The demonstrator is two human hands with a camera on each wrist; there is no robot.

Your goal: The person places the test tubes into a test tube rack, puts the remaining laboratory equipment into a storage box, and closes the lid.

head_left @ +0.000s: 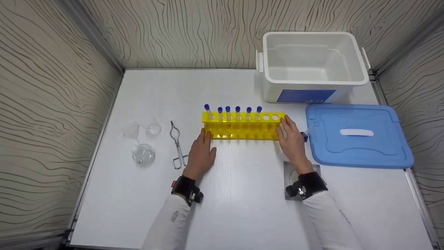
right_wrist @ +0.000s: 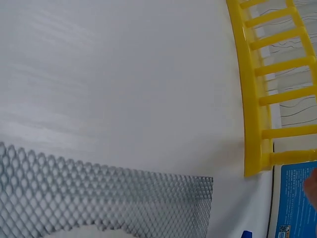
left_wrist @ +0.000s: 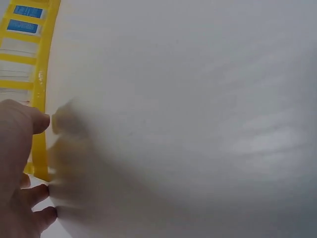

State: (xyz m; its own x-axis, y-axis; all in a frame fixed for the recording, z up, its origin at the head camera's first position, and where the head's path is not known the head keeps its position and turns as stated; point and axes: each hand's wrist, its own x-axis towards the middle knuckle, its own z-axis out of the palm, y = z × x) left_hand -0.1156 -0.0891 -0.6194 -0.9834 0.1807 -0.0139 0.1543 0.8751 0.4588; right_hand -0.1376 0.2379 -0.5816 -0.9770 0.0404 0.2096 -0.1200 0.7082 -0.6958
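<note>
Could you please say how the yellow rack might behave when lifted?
The rack is probably stiff; its edges look straight. The tubes may wobble, since the leftmost leans. With both rightmost holes unfilled, it might feel heavier leftward.

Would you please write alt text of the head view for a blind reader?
A person's left hand and right hand touch opposite ends of a yellow rack holding six blue-capped tubes at a white table. Metal tongs and clear labware lie to the left; to the right are a blue lid and an open white bin.
</note>
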